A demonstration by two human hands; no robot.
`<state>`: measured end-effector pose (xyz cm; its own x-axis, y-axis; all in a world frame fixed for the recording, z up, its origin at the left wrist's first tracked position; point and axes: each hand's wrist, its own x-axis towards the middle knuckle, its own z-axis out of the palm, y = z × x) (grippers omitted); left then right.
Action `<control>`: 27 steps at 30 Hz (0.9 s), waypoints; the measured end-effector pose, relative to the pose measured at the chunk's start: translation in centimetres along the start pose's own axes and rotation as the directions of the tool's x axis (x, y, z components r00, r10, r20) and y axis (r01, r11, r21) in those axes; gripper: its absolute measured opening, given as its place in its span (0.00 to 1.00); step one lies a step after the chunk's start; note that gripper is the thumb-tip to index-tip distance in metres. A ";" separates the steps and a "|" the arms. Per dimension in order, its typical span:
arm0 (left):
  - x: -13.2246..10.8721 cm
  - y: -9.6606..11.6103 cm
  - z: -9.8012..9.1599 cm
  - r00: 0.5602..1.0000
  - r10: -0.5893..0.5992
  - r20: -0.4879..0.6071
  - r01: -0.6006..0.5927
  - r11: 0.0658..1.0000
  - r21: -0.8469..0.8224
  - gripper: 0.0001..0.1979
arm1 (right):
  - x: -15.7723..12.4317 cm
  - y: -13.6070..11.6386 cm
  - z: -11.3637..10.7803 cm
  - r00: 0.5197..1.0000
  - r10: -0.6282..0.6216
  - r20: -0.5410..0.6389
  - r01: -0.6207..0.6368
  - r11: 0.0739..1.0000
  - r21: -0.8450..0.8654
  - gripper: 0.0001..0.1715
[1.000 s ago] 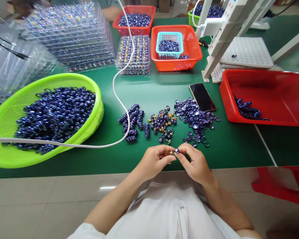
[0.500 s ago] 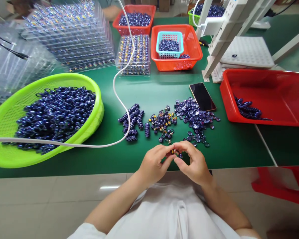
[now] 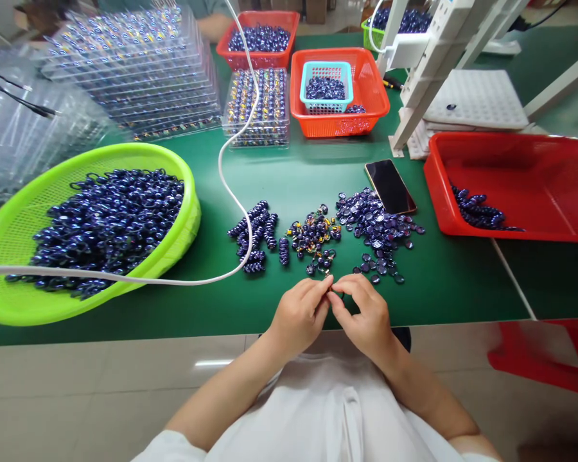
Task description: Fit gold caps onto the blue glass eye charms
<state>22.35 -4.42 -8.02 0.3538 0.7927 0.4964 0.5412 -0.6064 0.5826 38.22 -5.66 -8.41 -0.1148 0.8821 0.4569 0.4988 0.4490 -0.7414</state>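
Observation:
My left hand (image 3: 299, 316) and my right hand (image 3: 363, 316) meet at the table's front, fingertips pinched together. Between them is a small dark-blue part (image 3: 341, 295), mostly covered by the fingers, so its exact kind cannot be made out. Just beyond the hands lies a pile of small dark ring-like parts (image 3: 314, 232) with yellow and copper bits. To its right spread loose shiny dark-blue round caps (image 3: 378, 224). Left of it are stacked rows of dark-blue rings (image 3: 255, 234), with one short row (image 3: 284, 251) standing apart.
A green basket (image 3: 191, 186) of dark-blue looped parts stands left, crossed by a white cable (image 3: 221, 167). A phone (image 3: 390, 186) touches the caps. A red tray (image 3: 549, 192) is at right. Behind are clear stacked trays (image 3: 173, 96), an orange basket (image 3: 376, 106) and a metal post (image 3: 426, 77).
My right hand has shifted slightly left, closer to my left fingertips. The held part, showing yellow and dark bits earlier, is now more covered by the fingers.

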 end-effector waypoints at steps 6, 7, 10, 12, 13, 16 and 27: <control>0.1 -0.2 0.0 1.000 0.005 0.013 -0.005 1.000 0.019 0.16 | 0.1 0.2 0.1 0.999 -0.004 0.037 0.005 1.000 -0.017 0.11; 0.1 -0.2 0.0 1.000 0.006 0.019 -0.007 1.000 0.014 0.15 | 0.1 0.2 0.1 0.999 0.008 0.049 -0.008 1.000 -0.001 0.10; 0.0 -0.2 0.0 1.000 0.004 0.025 -0.004 1.000 0.008 0.14 | 0.3 0.2 -0.1 0.997 0.047 0.058 -0.049 0.998 0.047 0.08; 0.0 -0.2 0.1 1.000 -0.005 0.017 0.005 1.000 0.006 0.13 | 0.3 0.2 -0.3 0.997 0.061 0.043 -0.064 0.996 0.062 0.10; 0.0 -0.2 0.1 1.000 -0.010 0.011 0.010 1.000 0.004 0.13 | 0.3 0.2 -0.3 0.997 0.067 0.033 -0.069 0.996 0.062 0.10; 0.0 -0.2 0.0 1.000 -0.015 0.003 0.015 1.000 -0.006 0.12 | 0.2 0.1 -0.6 0.996 0.091 0.020 -0.092 0.994 0.061 0.10; 0.1 0.3 0.0 0.997 -0.061 -0.052 0.062 0.998 0.017 0.10 | 0.4 0.1 -0.6 0.999 0.036 -0.003 -0.036 0.997 0.067 0.11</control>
<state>22.55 -4.51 -7.74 0.2803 0.8240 0.4924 0.5750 -0.5549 0.6012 38.77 -5.29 -8.00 -0.0941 0.8974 0.4311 0.4439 0.4254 -0.7886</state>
